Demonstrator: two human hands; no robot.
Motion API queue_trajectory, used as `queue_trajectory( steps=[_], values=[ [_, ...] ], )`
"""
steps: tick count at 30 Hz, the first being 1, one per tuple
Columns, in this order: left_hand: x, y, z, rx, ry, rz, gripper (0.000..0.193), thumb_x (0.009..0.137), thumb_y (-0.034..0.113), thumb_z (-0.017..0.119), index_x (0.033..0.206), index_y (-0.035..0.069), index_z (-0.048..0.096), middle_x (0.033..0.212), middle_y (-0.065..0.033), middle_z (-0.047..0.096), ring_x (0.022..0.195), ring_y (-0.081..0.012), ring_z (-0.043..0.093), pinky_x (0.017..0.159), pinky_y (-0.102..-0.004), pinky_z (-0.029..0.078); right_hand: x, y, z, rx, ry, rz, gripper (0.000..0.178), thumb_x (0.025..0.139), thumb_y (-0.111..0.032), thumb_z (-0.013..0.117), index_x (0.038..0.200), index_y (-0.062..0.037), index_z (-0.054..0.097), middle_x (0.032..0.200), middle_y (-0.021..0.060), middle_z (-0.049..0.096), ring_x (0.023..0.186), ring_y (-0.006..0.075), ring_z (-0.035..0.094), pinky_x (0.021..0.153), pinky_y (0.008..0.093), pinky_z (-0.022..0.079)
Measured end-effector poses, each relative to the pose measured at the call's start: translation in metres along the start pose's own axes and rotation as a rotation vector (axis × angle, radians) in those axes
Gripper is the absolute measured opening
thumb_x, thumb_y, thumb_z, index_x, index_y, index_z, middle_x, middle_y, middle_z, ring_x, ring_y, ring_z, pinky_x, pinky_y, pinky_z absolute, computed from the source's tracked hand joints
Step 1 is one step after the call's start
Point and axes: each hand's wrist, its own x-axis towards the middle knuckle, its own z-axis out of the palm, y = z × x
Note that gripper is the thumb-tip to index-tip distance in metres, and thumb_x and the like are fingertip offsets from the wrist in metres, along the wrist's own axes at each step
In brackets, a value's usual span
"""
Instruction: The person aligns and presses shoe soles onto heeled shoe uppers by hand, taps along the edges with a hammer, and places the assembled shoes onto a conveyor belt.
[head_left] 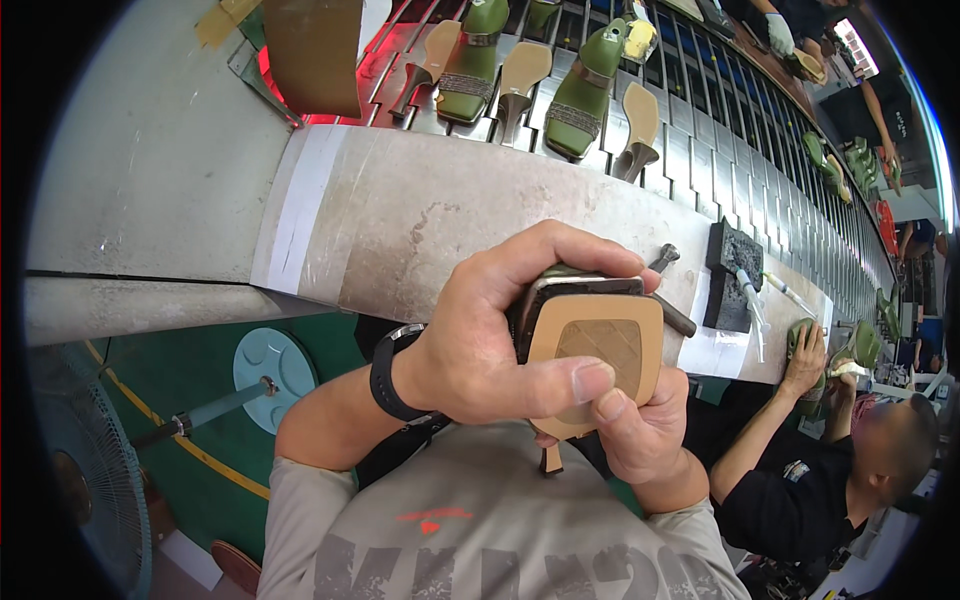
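Between my two hands, above the near edge of the workbench, is a heeled shoe [628,345] with its tan sole turned up. A textured brown patch covers the middle of the sole, and a dark rim shows along the toe end. My left hand [490,345] wraps the shoe from the left, fingers over its far end and thumb pressed on the sole. The right hand [645,430] closes on its near right side, thumb beside the left thumb. A slim brown heel tip [552,460] pokes out below. The shoe's underside is hidden by my hands.
A hammer [678,318] lies on the workbench [420,220] past my hands, beside a black block [735,262] with white tubes. Green sandals [577,110] and loose tan heeled soles [640,120] ride a slatted conveyor [690,160]. A co-worker [800,490] handles a shoe at right; a fan [90,460] stands left.
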Motion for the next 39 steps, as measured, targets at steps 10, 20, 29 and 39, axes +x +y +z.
queue_trajectory(
  steps=[10, 20, 29, 39],
  values=[
    [-0.001, -0.002, -0.002, -0.014, -0.018, 0.014, 0.065, 0.085, 0.027, 0.083, 0.133, -0.007, 0.054, 0.131, -0.0320, 0.065, 0.125, -0.0348, 0.066, 0.105, -0.0471, 0.056, 0.000, -0.003, 0.003, 0.024, 0.002, 0.037, 0.029, 0.108, -0.013, 0.058, 0.114, 0.0111, 0.071, 0.097, 0.0200, 0.077, 0.082, 0.0239, 0.077, 0.069, 0.0343, 0.065],
    [-0.001, 0.003, 0.004, -0.068, 0.023, -0.040, 0.060, 0.096, 0.037, 0.070, 0.134, -0.007, 0.054, 0.132, -0.0330, 0.064, 0.125, -0.0369, 0.066, 0.106, -0.0478, 0.055, 0.000, -0.007, 0.003, 0.016, 0.028, 0.090, 0.028, 0.107, -0.012, 0.057, 0.112, 0.0115, 0.071, 0.096, 0.0192, 0.077, 0.080, 0.0220, 0.076, 0.067, 0.0330, 0.063],
    [0.036, -0.006, -0.013, -0.236, 0.059, -0.140, 0.062, 0.113, 0.047, 0.038, 0.142, -0.007, 0.053, 0.133, -0.0208, 0.066, 0.121, -0.0247, 0.065, 0.106, -0.0368, 0.052, 0.033, -0.027, -0.009, 0.060, 0.136, 0.158, 0.042, 0.108, -0.027, 0.057, 0.121, 0.0129, 0.062, 0.094, 0.0205, 0.073, 0.072, 0.0239, 0.074, 0.061, 0.0340, 0.065],
    [0.052, -0.024, -0.023, -0.140, 0.033, -0.059, 0.056, 0.113, 0.040, 0.046, 0.147, -0.005, 0.050, 0.133, -0.0142, 0.066, 0.123, -0.0189, 0.064, 0.108, -0.0352, 0.050, 0.050, -0.028, -0.028, 0.046, 0.177, 0.133, 0.042, 0.109, -0.025, 0.054, 0.127, 0.0132, 0.057, 0.096, 0.0234, 0.073, 0.066, 0.0279, 0.076, 0.047, 0.0310, 0.063]
  ],
)
